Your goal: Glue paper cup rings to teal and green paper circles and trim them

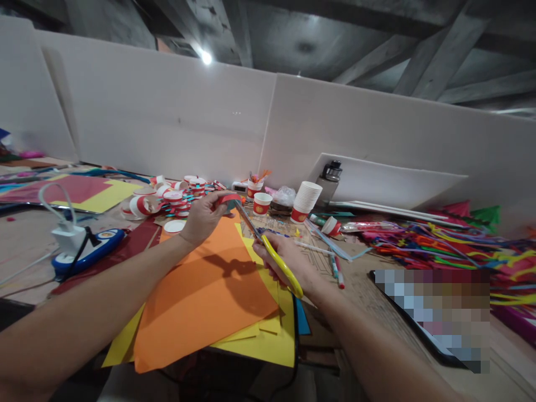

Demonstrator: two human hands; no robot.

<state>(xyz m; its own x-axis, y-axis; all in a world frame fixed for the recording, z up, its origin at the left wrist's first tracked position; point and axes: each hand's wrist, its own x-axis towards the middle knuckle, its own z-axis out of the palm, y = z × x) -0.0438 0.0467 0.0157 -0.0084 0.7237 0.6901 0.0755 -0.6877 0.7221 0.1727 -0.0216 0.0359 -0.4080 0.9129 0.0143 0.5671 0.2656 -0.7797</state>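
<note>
Over the orange paper [201,296] at the desk's [20,240] edge, my left hand [203,216] pinches a red piece [228,198]; my right hand [288,254] grips yellow scissors [281,267], the hands apart; the blades reach the piece, though I cannot tell if they bite; for a clean cut, I'd hold it taut, fingertips clear, and turn it slowly.

No lettering can be read; the emblem [260,209] on one paper cup [262,203] is blurred.
</note>
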